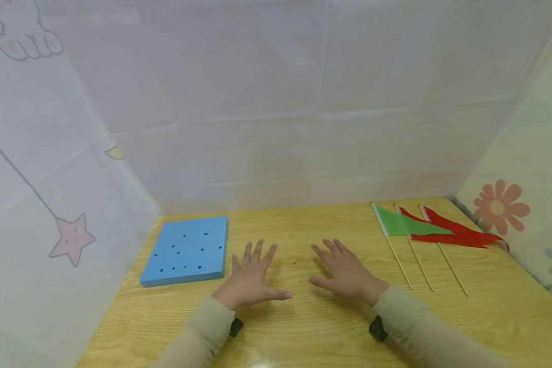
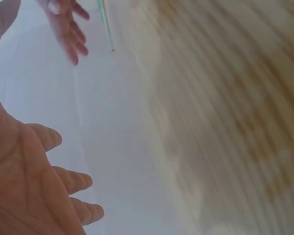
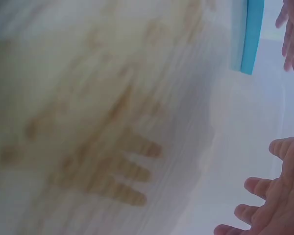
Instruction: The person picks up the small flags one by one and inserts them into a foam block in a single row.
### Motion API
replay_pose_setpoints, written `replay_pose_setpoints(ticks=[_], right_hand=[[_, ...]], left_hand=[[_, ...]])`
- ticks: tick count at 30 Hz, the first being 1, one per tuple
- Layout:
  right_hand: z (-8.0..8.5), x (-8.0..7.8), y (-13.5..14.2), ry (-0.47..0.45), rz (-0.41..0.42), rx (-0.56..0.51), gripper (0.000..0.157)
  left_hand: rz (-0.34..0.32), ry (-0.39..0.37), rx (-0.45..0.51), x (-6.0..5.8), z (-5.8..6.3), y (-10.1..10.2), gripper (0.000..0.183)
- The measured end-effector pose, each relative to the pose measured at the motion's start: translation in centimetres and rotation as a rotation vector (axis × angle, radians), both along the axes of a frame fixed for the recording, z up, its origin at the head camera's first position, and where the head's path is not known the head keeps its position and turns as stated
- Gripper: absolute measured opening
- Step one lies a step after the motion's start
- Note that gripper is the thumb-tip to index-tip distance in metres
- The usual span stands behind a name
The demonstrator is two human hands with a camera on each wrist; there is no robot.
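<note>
Both hands hover above the wooden table, fingers spread and holding nothing. My left hand [image 1: 249,282] is just right of a blue square board [image 1: 188,250] dotted with several small holes. Toward the right side, my right hand [image 1: 347,275] is left of the flags. A green pennant flag [image 1: 397,222] on a thin stick lies there, partly covering a red pennant flag [image 1: 423,237]; another red pennant flag [image 1: 460,232] lies to its right. In the left wrist view the left palm [image 2: 24,171] shows; the right wrist view has the right palm [image 3: 284,196] and the board's edge [image 3: 252,36].
The wooden table [image 1: 299,327] reaches back to a pale cloth wall [image 1: 280,128]. Printed cloth walls stand at both sides, with a pink star [image 1: 72,238] on the left one and a red flower [image 1: 501,207] on the right one.
</note>
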State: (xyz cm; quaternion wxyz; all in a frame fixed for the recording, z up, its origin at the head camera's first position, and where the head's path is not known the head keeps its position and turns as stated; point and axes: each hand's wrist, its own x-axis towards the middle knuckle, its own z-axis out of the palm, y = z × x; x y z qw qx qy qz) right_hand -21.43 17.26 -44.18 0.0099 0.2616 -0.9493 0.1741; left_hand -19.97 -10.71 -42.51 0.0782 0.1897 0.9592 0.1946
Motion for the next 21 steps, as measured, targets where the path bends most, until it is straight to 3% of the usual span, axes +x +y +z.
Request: replay_pose_setpoints(ticks=[21], right_hand=[[0.1, -0.4, 1.8, -0.022, -0.057, -0.067, 0.084]], left_hand=[[0.123, 0.034, 0.045, 0.2, 0.4, -5.1, 0.120]])
